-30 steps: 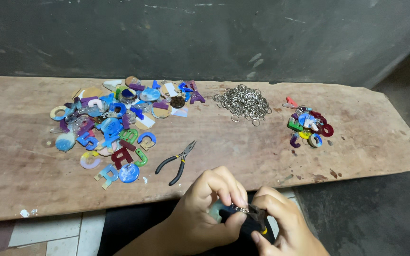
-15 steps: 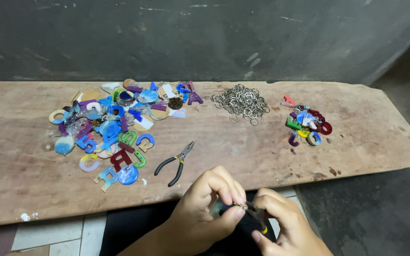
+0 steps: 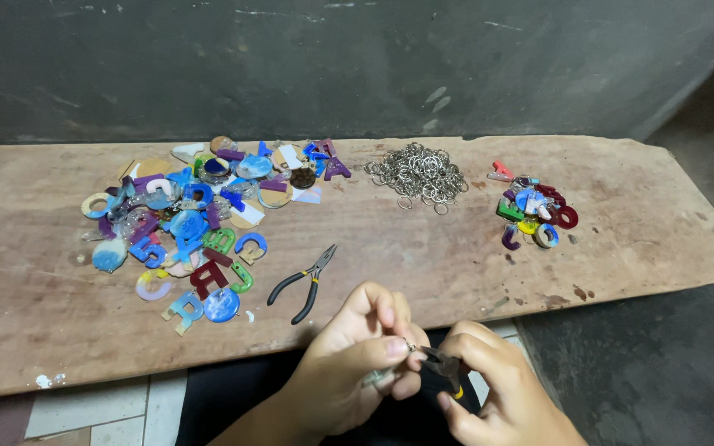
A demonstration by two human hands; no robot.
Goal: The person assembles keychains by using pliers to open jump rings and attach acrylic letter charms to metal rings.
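Both hands work close together below the wooden surface (image 3: 456, 272): the left hand (image 3: 357, 359) pinches what looks like a small metal ring (image 3: 409, 347), while the right hand (image 3: 489, 388) closes around dark pliers (image 3: 442, 363) gripping it. Another pair of pliers (image 3: 303, 283) lies between a pile of coloured letters (image 3: 200, 219) and loose rings (image 3: 419, 173).

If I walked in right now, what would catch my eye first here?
Probably the big heap of colourful letter and number shapes on the left of the long wooden plank. Next, the pile of silver rings at mid-plank and black pliers lying near the front edge. Below that edge, the left hand pinches a tiny piece against a small dark tool in the right hand.
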